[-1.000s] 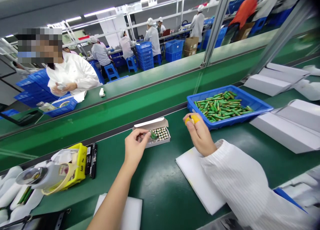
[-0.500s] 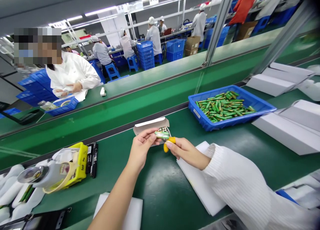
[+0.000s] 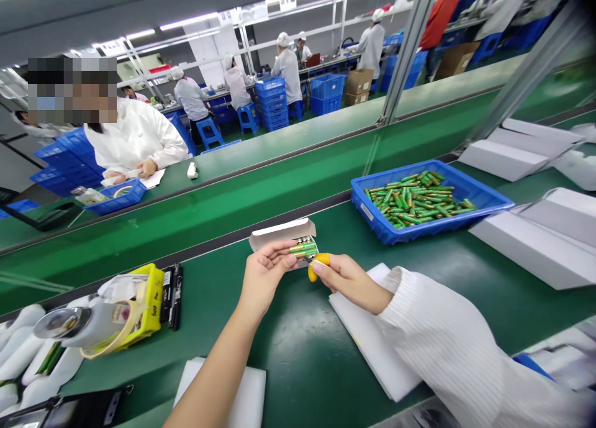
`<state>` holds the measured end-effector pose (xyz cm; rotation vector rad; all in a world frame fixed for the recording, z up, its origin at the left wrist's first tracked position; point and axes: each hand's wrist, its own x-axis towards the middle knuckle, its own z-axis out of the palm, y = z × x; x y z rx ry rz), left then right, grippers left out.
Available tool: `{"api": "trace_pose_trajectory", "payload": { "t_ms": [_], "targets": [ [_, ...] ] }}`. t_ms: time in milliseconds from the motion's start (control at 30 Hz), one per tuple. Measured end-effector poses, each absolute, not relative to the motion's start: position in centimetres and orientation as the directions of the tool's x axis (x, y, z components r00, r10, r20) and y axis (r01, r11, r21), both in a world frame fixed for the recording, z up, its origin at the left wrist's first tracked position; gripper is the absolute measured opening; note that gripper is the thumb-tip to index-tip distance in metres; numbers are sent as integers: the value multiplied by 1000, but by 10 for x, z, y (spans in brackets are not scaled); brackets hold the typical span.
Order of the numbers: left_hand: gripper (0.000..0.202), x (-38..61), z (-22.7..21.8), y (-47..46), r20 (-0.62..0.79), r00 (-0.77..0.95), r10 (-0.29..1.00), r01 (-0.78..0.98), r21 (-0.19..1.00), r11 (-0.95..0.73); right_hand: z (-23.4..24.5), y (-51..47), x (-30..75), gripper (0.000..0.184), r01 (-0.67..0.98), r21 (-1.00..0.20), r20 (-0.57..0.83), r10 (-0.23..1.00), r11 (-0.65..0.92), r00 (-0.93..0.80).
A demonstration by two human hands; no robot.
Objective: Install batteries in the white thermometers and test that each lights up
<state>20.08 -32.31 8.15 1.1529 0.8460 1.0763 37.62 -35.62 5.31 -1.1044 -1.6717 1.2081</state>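
Observation:
My left hand [image 3: 267, 273] is closed on a few green batteries [image 3: 302, 250], gripped between thumb and fingers above an open white carton [image 3: 282, 230]. More batteries with silvery ends show inside the carton, partly hidden by the hand. My right hand [image 3: 347, 279] is closed in a pinch close to the held batteries' right end. Bright yellow pieces [image 3: 321, 263] show at its fingertips; whether these are finger covers or a tool's handles I cannot tell. A small dark tip points from them toward the batteries.
A blue tray [image 3: 433, 198] of loose green batteries stands back right, beside folded white cartons [image 3: 535, 235]. White foam sheets [image 3: 372, 335] lie near my right arm. Left are a yellow basket [image 3: 151, 304] and black markers [image 3: 174, 297]. A co-worker [image 3: 135, 136] sits across the bench.
The held batteries have turned slightly, so more of their green sides show. My right fingers have shifted a little against them. Across the bench, the co-worker's hands have moved.

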Motion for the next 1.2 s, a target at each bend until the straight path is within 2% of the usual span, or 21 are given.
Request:
{"api": "trace_pose_trajectory", "payload": {
  "t_ms": [267, 467, 733, 1000, 1200],
  "targets": [
    [29, 199, 80, -322, -7, 289, 957, -200, 977, 67, 53, -356, 376, 46, 191, -966, 103, 933, 177, -345],
    [26, 200, 78, -322, -35, 357, 933, -199, 973, 113, 46, -355, 375, 45, 106, -991, 45, 956, 79, -290],
    [30, 199, 74, -322, -35, 347, 937, -211, 971, 114, 49, -356, 374, 46, 109, -989, 52, 924, 100, -379],
    [28, 202, 74, -325, -19, 352, 936, -183, 979, 89, 40, -357, 367, 46, -84, -996, 25, 967, 3, -252],
    [22, 206, 75, -325, -24, 244, 969, -125, 991, 56, 34, -357, 359, 47, -160, -987, 4, 977, -30, -212]
  ]
}}
